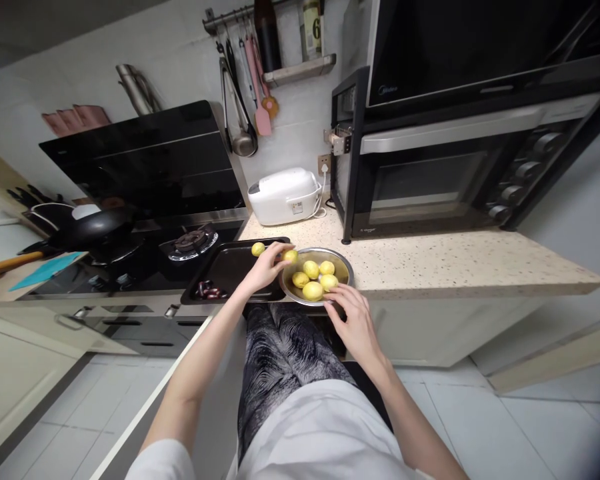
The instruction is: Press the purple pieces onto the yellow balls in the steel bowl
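A steel bowl (pixel 349 268) holds several yellow, round, lemon-like fruits (pixel 311 269) near the counter's front edge. My left hand (pixel 267 268) is over the gap between the bowl and a black tray (pixel 235 260), its fingertips closed on one yellow fruit (pixel 291 256) at the bowl's left rim. Another yellow fruit (pixel 258 249) lies at the tray's back right, just behind that hand. In the tray's front left sit small dark red pieces (pixel 210 291). My right hand (pixel 353 317) is at the bowl's front right, fingers apart and fingertips touching a fruit and the rim.
Behind the tray stands a white appliance (pixel 285 197). To the left are a gas burner (pixel 193 241) and a black wok (pixel 95 227). A black oven (pixel 430 180) stands at the right on the speckled counter (pixel 460 263). Utensils (pixel 263 117) hang on the wall.
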A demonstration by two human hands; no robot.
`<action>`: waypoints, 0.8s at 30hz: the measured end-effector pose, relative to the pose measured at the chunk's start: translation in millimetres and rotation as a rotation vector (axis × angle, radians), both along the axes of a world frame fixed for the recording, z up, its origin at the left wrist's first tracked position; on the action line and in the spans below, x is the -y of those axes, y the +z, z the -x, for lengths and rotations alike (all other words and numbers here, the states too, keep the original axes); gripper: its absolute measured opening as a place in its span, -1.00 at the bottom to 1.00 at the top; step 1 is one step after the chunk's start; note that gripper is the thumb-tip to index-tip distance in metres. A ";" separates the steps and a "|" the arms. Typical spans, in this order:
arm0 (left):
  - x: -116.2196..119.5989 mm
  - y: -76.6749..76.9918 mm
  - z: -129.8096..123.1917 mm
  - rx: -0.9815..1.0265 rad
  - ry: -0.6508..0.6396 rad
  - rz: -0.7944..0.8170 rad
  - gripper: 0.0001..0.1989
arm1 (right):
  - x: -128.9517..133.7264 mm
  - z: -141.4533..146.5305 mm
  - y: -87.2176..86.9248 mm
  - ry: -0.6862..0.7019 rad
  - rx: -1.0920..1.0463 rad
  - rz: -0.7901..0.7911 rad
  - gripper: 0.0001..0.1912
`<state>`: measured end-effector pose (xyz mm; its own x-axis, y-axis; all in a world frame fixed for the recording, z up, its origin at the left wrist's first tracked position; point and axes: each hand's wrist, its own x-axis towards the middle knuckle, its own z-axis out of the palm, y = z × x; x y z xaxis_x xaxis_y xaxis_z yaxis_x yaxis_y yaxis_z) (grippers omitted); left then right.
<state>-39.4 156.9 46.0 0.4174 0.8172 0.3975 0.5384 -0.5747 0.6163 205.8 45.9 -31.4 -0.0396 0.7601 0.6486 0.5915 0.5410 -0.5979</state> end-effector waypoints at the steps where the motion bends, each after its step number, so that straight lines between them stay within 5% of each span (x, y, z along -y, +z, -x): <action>1: 8.8 1.2 -3.6 0.002 -0.046 0.014 -0.63 | 0.0 0.0 0.2 -0.002 0.003 -0.003 -0.78; 5: 31.5 1.2 -16.1 -0.077 -0.124 0.010 -0.64 | -0.7 -0.1 0.3 -0.014 0.024 -0.015 -0.78; 12: 36.1 -9.8 -18.6 -0.238 -0.142 -0.025 -0.63 | -4.5 -2.8 1.2 -0.059 0.070 -0.048 -0.79; 24: 39.3 -1.6 -12.8 -0.293 -0.197 -0.007 -0.58 | -39.6 8.7 34.9 -0.005 0.237 -0.011 -0.83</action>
<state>-26.7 117.6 44.4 0.6642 0.7071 0.2427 0.5701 -0.6890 0.4475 197.1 85.5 3.4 -0.1878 0.7536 0.6300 0.7175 0.5433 -0.4360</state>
